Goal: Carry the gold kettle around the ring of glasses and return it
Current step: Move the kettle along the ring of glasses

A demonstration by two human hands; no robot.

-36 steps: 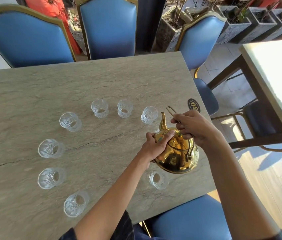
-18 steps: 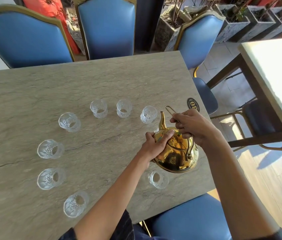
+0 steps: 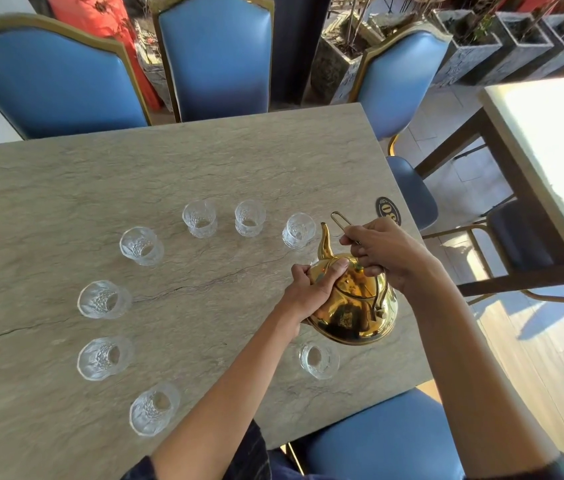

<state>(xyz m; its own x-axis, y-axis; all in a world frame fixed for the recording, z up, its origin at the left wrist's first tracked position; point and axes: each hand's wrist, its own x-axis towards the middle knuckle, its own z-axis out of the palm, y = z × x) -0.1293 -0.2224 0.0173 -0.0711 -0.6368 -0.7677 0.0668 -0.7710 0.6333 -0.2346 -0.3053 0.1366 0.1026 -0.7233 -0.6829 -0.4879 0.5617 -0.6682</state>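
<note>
Table (image 3: 169, 174): a grey stone-look top fills most of the view. Blue chairs (image 3: 218, 57) stand along its far side.

Glasses (image 3: 200, 218): eight small clear cut glasses show, set in a ring that is open at the right. Three stand in a row at the far side, four curve down the left, and one stands alone at the near right.

Kettle (image 3: 353, 306): gold, round and shiny. It is at the right side of the ring, between the far-right glass and the near-right glass. Its spout points away from the person. It looks lifted and tipped a little forward, though whether its base clears the table is hard to tell.

Right hand (image 3: 382, 252): above the kettle, fingers curled round the thin wire handle, which sticks out past the knuckles.

Left hand (image 3: 311, 289): pressed to the kettle's left shoulder, fingers wrapped on the body, thumb lying across the top near the lid.

Step in hand: likely the start of the carry, or a pause at the right side of the ring. How far round it has gone cannot be judged.

Next move: keep both hands holding and pass along the ring without knocking the far-right glass, just beside the spout.
</note>
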